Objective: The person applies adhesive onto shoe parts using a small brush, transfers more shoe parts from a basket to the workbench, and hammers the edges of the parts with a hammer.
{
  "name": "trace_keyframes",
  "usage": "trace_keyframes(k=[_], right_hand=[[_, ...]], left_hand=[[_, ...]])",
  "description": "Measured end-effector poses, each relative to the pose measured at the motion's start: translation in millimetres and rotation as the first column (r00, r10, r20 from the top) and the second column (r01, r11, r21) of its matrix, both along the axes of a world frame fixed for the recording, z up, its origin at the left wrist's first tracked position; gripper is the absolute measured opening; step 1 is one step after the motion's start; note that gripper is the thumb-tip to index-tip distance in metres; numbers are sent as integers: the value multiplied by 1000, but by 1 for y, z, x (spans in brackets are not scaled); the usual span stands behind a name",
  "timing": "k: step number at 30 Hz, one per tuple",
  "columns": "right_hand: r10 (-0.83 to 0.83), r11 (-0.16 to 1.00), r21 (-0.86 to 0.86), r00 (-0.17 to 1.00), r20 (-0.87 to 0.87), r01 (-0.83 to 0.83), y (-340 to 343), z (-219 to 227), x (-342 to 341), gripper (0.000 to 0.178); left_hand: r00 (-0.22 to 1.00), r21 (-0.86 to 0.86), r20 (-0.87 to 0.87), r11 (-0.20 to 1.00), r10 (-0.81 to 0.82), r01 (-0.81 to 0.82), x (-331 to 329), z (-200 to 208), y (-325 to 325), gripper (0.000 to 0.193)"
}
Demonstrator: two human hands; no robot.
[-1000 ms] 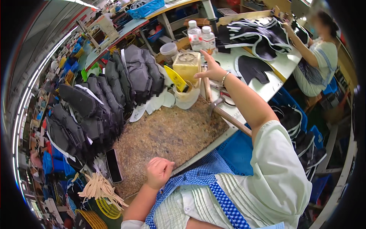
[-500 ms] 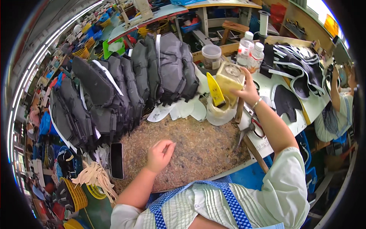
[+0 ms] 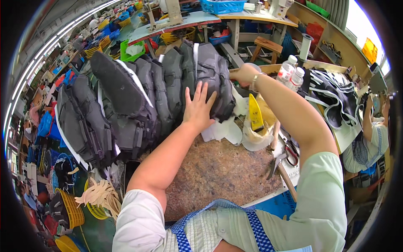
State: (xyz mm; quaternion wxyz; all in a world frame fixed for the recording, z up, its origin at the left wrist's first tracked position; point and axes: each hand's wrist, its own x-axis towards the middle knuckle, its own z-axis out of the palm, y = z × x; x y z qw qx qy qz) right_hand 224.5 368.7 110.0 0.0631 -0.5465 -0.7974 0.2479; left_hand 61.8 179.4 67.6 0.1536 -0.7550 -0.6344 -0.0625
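Observation:
A row of black padded fabric pieces with white edging (image 3: pixel 168 84) stands along the far side of the worktop. My left hand (image 3: pixel 197 107) lies against the pieces right of the middle, fingers spread and holding nothing. My right hand (image 3: pixel 247 74) reaches past the right end of the row with its fingers curled together. What they grip, if anything, is hidden. Below my right forearm, a yellow blade-shaped tool (image 3: pixel 255 113) stands in a crusted pale pot (image 3: pixel 257 138). White flat pieces (image 3: pixel 224 131) lie between the row and the pot.
Red-handled scissors (image 3: pixel 289 155) and a wooden-handled tool (image 3: pixel 287 180) lie on the right. Two clear bottles (image 3: pixel 287 69) stand behind my right arm, near black pieces with white trim (image 3: pixel 331 98). Beige strips (image 3: pixel 100 195) hang at the left. My left arm partly covers a phone (image 3: pixel 131 170).
My right hand has let go of the pale yellow block and moved left and away from me. My left hand has moved from the worktop onto the black pieces and spread its fingers.

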Motion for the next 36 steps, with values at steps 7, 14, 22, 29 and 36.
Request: trace_keyframes(k=[7, 14, 22, 29, 36], right_hand=[[-60, 927, -366, 995, 75, 84, 18, -17, -42, 25], [-505, 833, -456, 765, -400, 312, -5, 16, -37, 17], [-599, 729, -506, 72, -798, 460, -19, 52, 0, 10], [-88, 733, 417, 684, -724, 537, -72, 147, 28, 34], [196, 973, 99, 520, -831, -208, -240, 147, -11, 25]], left_hand=[[995, 14, 46, 996, 86, -87, -17, -24, 9, 85], [986, -29, 73, 988, 151, -150, -24, -16, 6, 74], [984, -56, 62, 985, 169, -166, -30, -29, 11, 44], [755, 447, 442, 848, -485, 283, -14, 54, -53, 47], [815, 875, 316, 481, -486, -52, -37, 151, -192, 69]])
